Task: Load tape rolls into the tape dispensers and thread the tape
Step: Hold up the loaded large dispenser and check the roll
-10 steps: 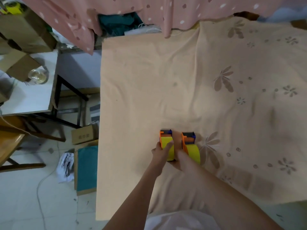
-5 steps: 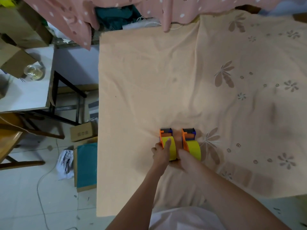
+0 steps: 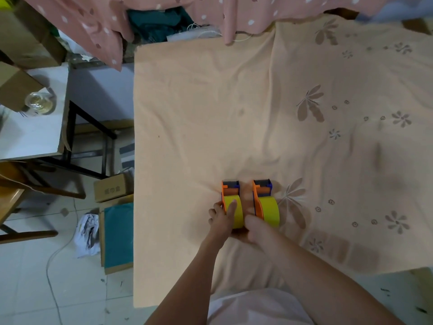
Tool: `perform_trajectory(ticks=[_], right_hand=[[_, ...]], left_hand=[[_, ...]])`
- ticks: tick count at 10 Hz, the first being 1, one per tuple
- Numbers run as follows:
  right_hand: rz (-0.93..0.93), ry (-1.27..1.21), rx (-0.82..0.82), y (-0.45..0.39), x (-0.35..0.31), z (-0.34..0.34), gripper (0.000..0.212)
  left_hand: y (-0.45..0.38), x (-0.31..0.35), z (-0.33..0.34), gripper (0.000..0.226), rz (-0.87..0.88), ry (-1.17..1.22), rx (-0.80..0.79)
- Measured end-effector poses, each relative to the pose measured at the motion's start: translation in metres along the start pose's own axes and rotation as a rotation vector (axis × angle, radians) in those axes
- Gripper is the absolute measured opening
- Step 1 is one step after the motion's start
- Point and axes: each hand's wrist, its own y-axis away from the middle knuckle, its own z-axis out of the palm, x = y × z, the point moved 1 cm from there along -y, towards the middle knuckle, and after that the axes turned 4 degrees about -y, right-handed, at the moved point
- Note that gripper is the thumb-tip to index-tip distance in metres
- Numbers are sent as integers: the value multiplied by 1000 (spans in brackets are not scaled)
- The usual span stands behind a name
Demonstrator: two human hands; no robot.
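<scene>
**Tape dispensers side by side, both loaded with yellow rolls**

Tape dispensers stand as a pair on the cloth-covered surface [image 3: 187, 113], parallel and just apart, a little toward 6 o'clock of the surface's middle. The left dispenser [image 3: 230, 192] has an orange frame with a dark blue-grey head at its far end and an orange roller just behind that head; a yellow tape roll [image 3: 236, 213] sits upright in its cradle. The right dispenser [image 3: 262, 192] is built the same way, orange sides, dark head, orange roller, and carries its own yellow roll [image 3: 269, 211], also upright, glossy on the outer band. Whether either tape end is threaded over the roller cannot be told.

The left hand [image 3: 222, 218] comes in from 6 o'clock and grasps the left dispenser: fingers curl around its outer orange side at 9 o'clock while one straight finger lies along the top of the yellow tape. The right hand [image 3: 254, 227] sits at the near end of the pair, between the two rolls and against the right one; how its fingers lie is hidden, so its grip cannot be told.

The cloth is pale peach, wrinkled, with brown flower prints [image 3: 309, 106] toward 2 and 3 o'clock. Pink dotted fabric [image 3: 98, 26] hangs at 12 o'clock. Off the surface at 9 o'clock stand a white side table [image 3: 30, 137], a glass jar [image 3: 38, 103] and cardboard boxes [image 3: 110, 187].
</scene>
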Motion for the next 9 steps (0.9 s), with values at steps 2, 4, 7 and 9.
perform_trajectory(ticks=[2, 4, 7, 9], right_hand=[[52, -5, -15, 7, 11, -9, 50], [68, 7, -55, 18, 11, -2, 57], [-36, 187, 10, 47, 12, -10, 73], [-63, 320, 80, 70, -2, -20, 36]], left_hand=[[5, -3, 0, 64, 18, 0, -4], [10, -3, -5, 66, -2, 31, -33], [26, 1, -18, 83, -24, 170, -111], [46, 12, -21, 71, 57, 197, -32]])
